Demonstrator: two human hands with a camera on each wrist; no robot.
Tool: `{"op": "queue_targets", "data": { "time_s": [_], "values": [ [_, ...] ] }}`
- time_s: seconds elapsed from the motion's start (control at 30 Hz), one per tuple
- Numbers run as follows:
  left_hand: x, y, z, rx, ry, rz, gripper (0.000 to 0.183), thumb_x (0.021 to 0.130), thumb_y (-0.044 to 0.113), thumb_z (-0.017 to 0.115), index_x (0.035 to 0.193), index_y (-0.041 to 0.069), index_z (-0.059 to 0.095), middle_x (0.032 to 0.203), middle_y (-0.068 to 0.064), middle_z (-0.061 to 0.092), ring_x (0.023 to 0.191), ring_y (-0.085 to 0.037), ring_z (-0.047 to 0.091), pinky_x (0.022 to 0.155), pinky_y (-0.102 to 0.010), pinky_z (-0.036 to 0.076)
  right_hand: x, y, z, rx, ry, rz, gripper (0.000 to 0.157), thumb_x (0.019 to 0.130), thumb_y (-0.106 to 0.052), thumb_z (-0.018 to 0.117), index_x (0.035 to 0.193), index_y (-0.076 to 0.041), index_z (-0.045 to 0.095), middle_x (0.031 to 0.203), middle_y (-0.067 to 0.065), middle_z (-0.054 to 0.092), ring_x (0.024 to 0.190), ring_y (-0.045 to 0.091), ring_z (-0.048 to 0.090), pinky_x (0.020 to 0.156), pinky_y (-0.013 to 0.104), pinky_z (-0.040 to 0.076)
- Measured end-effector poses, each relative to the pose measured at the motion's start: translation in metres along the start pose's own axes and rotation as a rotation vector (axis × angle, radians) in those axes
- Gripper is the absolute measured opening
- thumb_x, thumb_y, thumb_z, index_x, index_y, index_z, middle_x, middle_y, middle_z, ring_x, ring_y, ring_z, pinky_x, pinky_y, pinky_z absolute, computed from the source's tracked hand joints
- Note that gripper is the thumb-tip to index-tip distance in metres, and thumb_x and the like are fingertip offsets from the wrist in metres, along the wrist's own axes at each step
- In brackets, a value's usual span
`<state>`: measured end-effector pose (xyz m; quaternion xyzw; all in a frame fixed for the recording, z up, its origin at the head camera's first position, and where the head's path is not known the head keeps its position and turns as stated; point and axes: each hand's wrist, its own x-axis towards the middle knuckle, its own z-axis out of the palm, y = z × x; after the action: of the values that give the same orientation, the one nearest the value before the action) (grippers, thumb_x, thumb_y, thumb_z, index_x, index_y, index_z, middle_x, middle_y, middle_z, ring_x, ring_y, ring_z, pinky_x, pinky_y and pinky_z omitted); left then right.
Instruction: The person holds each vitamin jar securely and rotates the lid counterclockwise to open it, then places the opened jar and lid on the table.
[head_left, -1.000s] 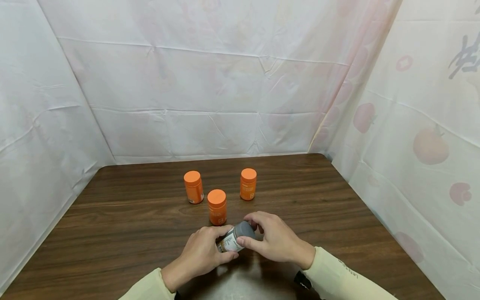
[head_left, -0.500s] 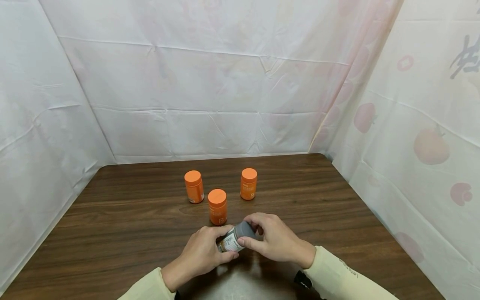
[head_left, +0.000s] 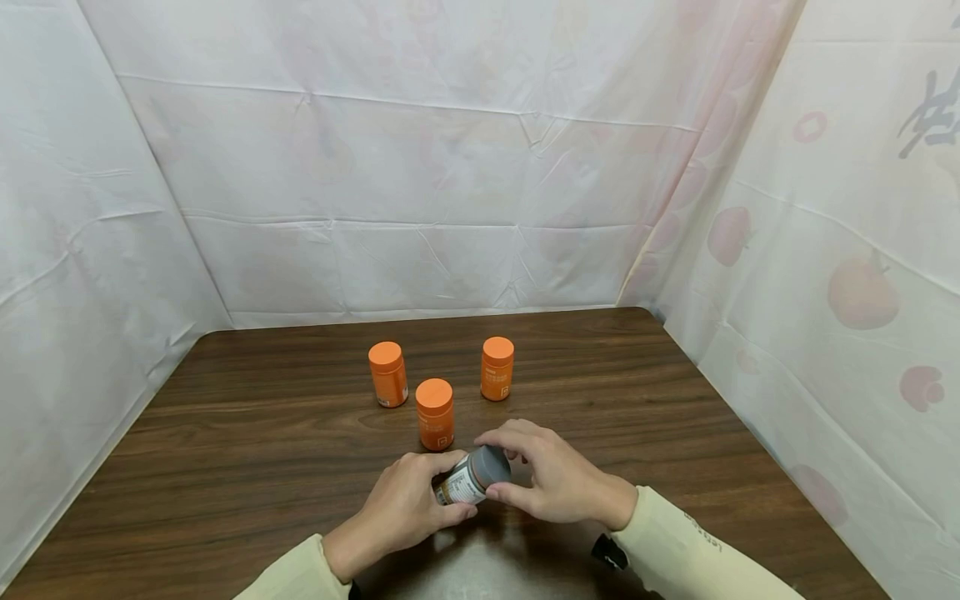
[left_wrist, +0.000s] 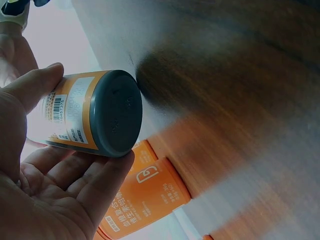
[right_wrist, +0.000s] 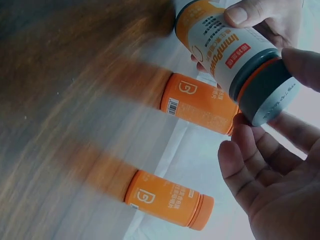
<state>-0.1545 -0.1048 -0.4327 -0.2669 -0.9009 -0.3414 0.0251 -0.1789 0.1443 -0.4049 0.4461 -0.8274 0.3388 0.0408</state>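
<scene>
Fingers [left_wrist: 100,185] of the left hand [head_left: 397,504] grip the bottle [head_left: 460,486] round its body, thumb on the near side; those of the right hand [head_left: 555,475] curl about its grey cap [head_left: 492,465], though how firmly they press I cannot tell. With 12 o'clock pointing away from the person, the bottle's long axis tilts from base at 8 to cap at 2. So the cap sits at 2 from the left fingers and the body at 8 from the right; the right hand is nearer the cap. Beyond stand three upright orange bottles on the surface [head_left: 637,400]: one nearby at 11 [head_left: 435,417], one farther between 10 and 11 [head_left: 387,377], one just past 12 [head_left: 497,371].
</scene>
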Motion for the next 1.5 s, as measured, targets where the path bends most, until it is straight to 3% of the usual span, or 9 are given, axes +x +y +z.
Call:
{"op": "queue_targets", "data": {
  "time_s": [0.27, 0.47, 0.6, 0.73, 0.93, 1.17, 1.5],
  "values": [
    [0.0, -0.002, 0.0, -0.001, -0.002, -0.003, 0.044, 0.078, 0.035, 0.09, 0.118, 0.037, 0.071, 0.089, 0.02, 0.066, 0.073, -0.001, 0.059, 0.063, -0.026, 0.047, 0.001, -0.001, -0.004, 0.026, -0.047, -0.052, 0.06, 0.088, -0.01, 0.08, 0.141, -0.023, 0.057, 0.13, -0.006, 0.058, 0.11, 0.01, 0.056, 0.086, 0.033, 0.055],
    [-0.001, -0.002, 0.0, -0.005, 0.003, 0.002, 0.047, 0.078, 0.035, 0.091, 0.121, 0.034, 0.071, 0.089, 0.019, 0.066, 0.073, -0.001, 0.059, 0.063, -0.025, 0.048, 0.001, 0.0, -0.003, -0.009, -0.041, -0.1, 0.066, 0.083, -0.003, 0.082, 0.142, -0.021, 0.057, 0.133, -0.003, 0.055, 0.117, 0.012, 0.054, 0.094, 0.034, 0.051],
    [0.0, -0.002, 0.0, -0.001, 0.004, 0.004, 0.045, 0.078, 0.035, 0.091, 0.119, 0.035, 0.071, 0.09, 0.02, 0.066, 0.074, 0.0, 0.059, 0.063, -0.025, 0.048, 0.001, 0.0, -0.001, 0.002, -0.021, -0.093, 0.068, 0.084, -0.013, 0.085, 0.144, -0.024, 0.055, 0.134, -0.001, 0.056, 0.118, 0.012, 0.054, 0.095, 0.033, 0.051],
    [0.0, -0.001, 0.0, 0.0, -0.001, 0.0, 0.04, 0.078, 0.034, 0.091, 0.114, 0.037, 0.071, 0.087, 0.02, 0.065, 0.072, -0.001, 0.058, 0.062, -0.025, 0.047, 0.001, -0.001, 0.001, 0.011, 0.006, -0.03, 0.063, 0.088, -0.034, 0.083, 0.143, -0.025, 0.054, 0.131, -0.003, 0.058, 0.113, 0.01, 0.057, 0.092, 0.034, 0.053],
    [0.0, -0.001, 0.001, -0.007, -0.001, -0.006, 0.04, 0.078, 0.033, 0.091, 0.113, 0.035, 0.072, 0.087, 0.02, 0.065, 0.071, -0.001, 0.059, 0.061, -0.025, 0.047, 0.001, -0.002, 0.003, -0.029, 0.064, 0.112, 0.053, 0.09, -0.054, 0.075, 0.13, -0.021, 0.062, 0.108, -0.013, 0.061, 0.091, 0.009, 0.059, 0.076, 0.03, 0.054],
    [0.0, -0.001, 0.002, -0.005, 0.001, -0.002, 0.04, 0.077, 0.035, 0.091, 0.112, 0.034, 0.072, 0.087, 0.02, 0.065, 0.071, 0.0, 0.058, 0.062, -0.025, 0.047, 0.001, -0.003, 0.004, -0.033, 0.09, 0.177, 0.046, 0.09, -0.056, 0.074, 0.119, -0.02, 0.067, 0.091, -0.013, 0.062, 0.077, 0.009, 0.059, 0.064, 0.024, 0.05],
    [0.0, -0.002, 0.001, -0.012, -0.005, 0.001, 0.04, 0.078, 0.033, 0.091, 0.112, 0.034, 0.072, 0.087, 0.019, 0.065, 0.071, 0.0, 0.058, 0.061, -0.024, 0.047, 0.002, -0.002, 0.006, -0.019, 0.083, 0.169, 0.033, 0.091, -0.054, 0.074, 0.106, -0.025, 0.067, 0.078, -0.005, 0.062, 0.067, 0.019, 0.058, 0.057, 0.021, 0.044]
  ]
}}
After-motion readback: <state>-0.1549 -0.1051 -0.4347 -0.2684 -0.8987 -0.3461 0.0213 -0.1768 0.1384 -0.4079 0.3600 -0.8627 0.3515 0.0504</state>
